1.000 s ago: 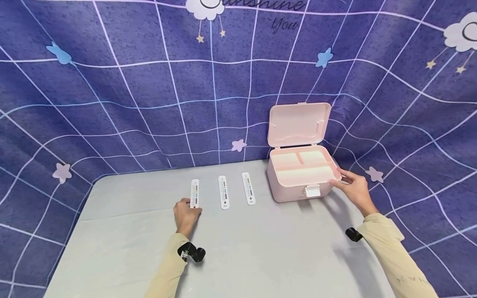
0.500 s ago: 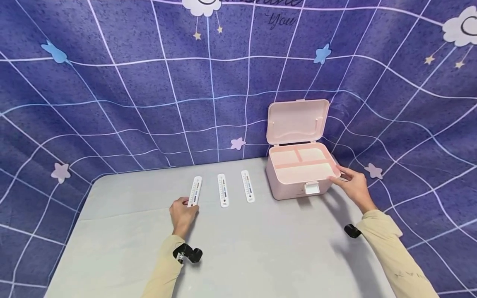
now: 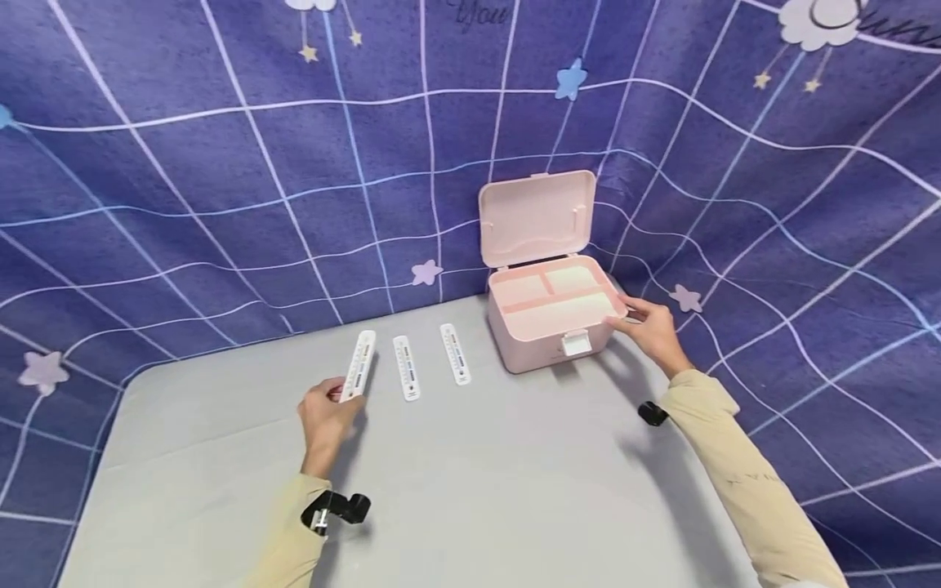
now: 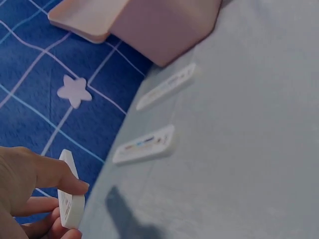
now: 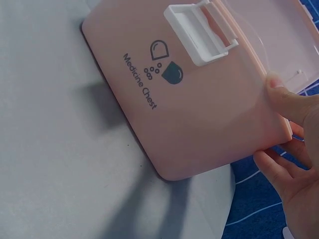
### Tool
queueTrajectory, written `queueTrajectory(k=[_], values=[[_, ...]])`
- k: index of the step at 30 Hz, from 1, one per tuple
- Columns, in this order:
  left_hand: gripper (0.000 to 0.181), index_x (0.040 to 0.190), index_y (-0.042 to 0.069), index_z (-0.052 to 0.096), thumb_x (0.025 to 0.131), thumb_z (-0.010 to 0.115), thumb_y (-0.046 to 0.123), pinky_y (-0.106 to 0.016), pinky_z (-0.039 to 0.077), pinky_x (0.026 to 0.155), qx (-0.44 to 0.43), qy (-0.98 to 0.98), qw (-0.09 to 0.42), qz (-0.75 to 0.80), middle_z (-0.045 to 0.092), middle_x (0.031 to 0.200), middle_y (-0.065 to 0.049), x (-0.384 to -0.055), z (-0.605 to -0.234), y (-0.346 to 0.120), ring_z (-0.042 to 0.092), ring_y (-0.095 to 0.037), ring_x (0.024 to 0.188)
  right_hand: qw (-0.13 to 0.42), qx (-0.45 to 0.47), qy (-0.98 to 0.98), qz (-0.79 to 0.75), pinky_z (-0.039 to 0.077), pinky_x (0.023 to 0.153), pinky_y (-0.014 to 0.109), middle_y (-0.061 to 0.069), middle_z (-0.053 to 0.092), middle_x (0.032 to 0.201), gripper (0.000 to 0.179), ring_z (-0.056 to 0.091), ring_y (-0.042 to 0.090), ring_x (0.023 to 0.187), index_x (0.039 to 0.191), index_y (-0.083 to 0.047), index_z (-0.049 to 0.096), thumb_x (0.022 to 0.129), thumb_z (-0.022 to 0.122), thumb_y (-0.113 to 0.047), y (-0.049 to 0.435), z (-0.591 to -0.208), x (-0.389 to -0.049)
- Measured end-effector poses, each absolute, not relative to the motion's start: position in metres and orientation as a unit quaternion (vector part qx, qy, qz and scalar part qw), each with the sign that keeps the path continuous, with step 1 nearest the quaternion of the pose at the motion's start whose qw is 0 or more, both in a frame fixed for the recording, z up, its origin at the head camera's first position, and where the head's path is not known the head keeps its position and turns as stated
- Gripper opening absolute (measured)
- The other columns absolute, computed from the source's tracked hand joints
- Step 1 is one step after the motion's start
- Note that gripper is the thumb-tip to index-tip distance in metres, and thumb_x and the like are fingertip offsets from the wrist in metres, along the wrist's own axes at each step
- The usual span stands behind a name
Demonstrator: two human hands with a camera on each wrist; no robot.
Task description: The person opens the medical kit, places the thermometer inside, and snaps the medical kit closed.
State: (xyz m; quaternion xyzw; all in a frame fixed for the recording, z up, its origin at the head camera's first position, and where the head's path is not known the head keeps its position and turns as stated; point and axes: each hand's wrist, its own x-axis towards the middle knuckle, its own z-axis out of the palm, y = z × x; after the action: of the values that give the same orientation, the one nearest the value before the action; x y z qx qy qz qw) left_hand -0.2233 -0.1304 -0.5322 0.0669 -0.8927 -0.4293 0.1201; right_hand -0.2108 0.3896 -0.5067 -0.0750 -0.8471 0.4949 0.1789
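Lifted off the table, a white thermometer (image 3: pixel 359 363) is pinched at its lower end by my left hand (image 3: pixel 326 418). The left wrist view shows its edge, with the thumb or finger on one side of the strip (image 4: pixel 75 211) and fingers behind. Two similar thermometers, a nearer one (image 3: pixel 406 367) and one (image 3: pixel 456 354) closer to the box, lie side by side on the table. My right hand (image 3: pixel 653 331) grips the front right corner of a pink medicine chest (image 3: pixel 525 354), thumb on the rim and fingers along the side wall. Its lid (image 3: pixel 538 219) stands raised.
Inside the chest is a divided tray (image 3: pixel 559 312) with three compartments. A white latch (image 5: pixel 199 37) hangs out at its front. The grey-covered table (image 3: pixel 470 474) ends at a blue patterned curtain (image 3: pixel 353 163) behind and at the right.
My left hand has raised the thermometer from the table and tilted it rightward. The right hand stays on the chest. The head view has turned right, shifting everything left.
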Motion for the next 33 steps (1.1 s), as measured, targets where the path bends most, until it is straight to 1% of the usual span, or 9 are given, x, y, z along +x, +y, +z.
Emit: queueTrajectory(k=[3, 8, 13, 15, 20, 22, 28, 33], values=[[0.044, 0.110, 0.000, 0.068, 0.066, 0.074, 0.007, -0.033, 0.044, 0.070, 0.052, -0.892, 0.110, -0.435, 0.067, 0.093, -0.017, -0.222, -0.524, -0.132, 0.059, -0.027, 0.080, 0.176, -0.081, -0.853, 0.485, 0.046, 0.069, 0.007, 0.021, 0.056, 0.126, 0.060, 0.058, 0.038, 0.108, 0.127, -0.002, 0.058, 0.075, 0.080, -0.021, 0.384, -0.507, -0.211], [0.044, 0.107, 0.003, 0.069, 0.065, 0.076, 0.007, -0.033, 0.044, 0.070, 0.032, -0.885, 0.100, -0.453, 0.066, 0.091, -0.014, -0.226, -0.515, -0.111, 0.059, -0.025, 0.079, 0.167, -0.087, -0.858, 0.478, 0.046, 0.069, 0.007, 0.022, 0.056, 0.127, 0.060, 0.058, 0.038, 0.109, 0.128, -0.001, 0.057, 0.076, 0.080, -0.022, 0.394, -0.508, -0.199], [0.043, 0.107, 0.003, 0.069, 0.065, 0.076, 0.008, -0.032, 0.044, 0.071, 0.018, -0.882, 0.097, -0.460, 0.065, 0.090, -0.013, -0.227, -0.503, -0.104, 0.059, -0.024, 0.080, 0.169, -0.076, -0.854, 0.486, 0.046, 0.070, 0.007, 0.023, 0.056, 0.126, 0.059, 0.058, 0.038, 0.108, 0.128, 0.001, 0.057, 0.077, 0.079, -0.018, 0.390, -0.508, -0.203], [0.042, 0.107, 0.003, 0.069, 0.065, 0.076, 0.008, -0.032, 0.044, 0.071, 0.011, -0.880, 0.094, -0.464, 0.065, 0.091, -0.013, -0.227, -0.499, -0.103, 0.059, -0.024, 0.080, 0.173, -0.069, -0.850, 0.492, 0.046, 0.069, 0.007, 0.023, 0.057, 0.124, 0.058, 0.060, 0.035, 0.106, 0.127, 0.001, 0.057, 0.076, 0.079, -0.017, 0.388, -0.508, -0.206], [0.042, 0.107, 0.003, 0.070, 0.065, 0.074, 0.007, -0.031, 0.044, 0.071, -0.011, -0.873, 0.093, -0.479, 0.064, 0.091, -0.013, -0.229, -0.488, -0.094, 0.058, -0.024, 0.081, 0.179, -0.053, -0.844, 0.503, 0.046, 0.068, 0.007, 0.030, 0.056, 0.121, 0.055, 0.058, 0.042, 0.105, 0.125, 0.008, 0.055, 0.077, 0.077, -0.006, 0.371, -0.485, -0.196], [0.042, 0.106, 0.003, 0.070, 0.064, 0.074, 0.006, -0.031, 0.044, 0.071, -0.021, -0.871, 0.093, -0.482, 0.064, 0.091, -0.012, -0.231, -0.484, -0.088, 0.058, -0.024, 0.081, 0.180, -0.055, -0.845, 0.501, 0.046, 0.068, 0.006, 0.031, 0.055, 0.121, 0.053, 0.055, 0.047, 0.106, 0.124, 0.010, 0.055, 0.077, 0.076, -0.003, 0.365, -0.476, -0.191], [0.045, 0.106, 0.002, 0.070, 0.061, 0.074, 0.003, -0.032, 0.043, 0.071, -0.049, -0.867, 0.095, -0.487, 0.064, 0.090, -0.013, -0.235, -0.475, -0.071, 0.058, -0.025, 0.082, 0.178, -0.058, -0.849, 0.493, 0.044, 0.067, 0.005, 0.030, 0.055, 0.121, 0.053, 0.055, 0.048, 0.106, 0.124, 0.010, 0.055, 0.077, 0.076, -0.003, 0.363, -0.474, -0.190], [0.046, 0.106, 0.002, 0.070, 0.061, 0.074, 0.001, -0.032, 0.044, 0.073, -0.067, -0.864, 0.087, -0.491, 0.064, 0.092, -0.012, -0.237, -0.467, -0.060, 0.058, -0.026, 0.083, 0.175, -0.054, -0.848, 0.497, 0.044, 0.067, 0.005, 0.031, 0.055, 0.121, 0.053, 0.054, 0.049, 0.106, 0.124, 0.011, 0.055, 0.077, 0.075, -0.003, 0.362, -0.475, -0.190]])
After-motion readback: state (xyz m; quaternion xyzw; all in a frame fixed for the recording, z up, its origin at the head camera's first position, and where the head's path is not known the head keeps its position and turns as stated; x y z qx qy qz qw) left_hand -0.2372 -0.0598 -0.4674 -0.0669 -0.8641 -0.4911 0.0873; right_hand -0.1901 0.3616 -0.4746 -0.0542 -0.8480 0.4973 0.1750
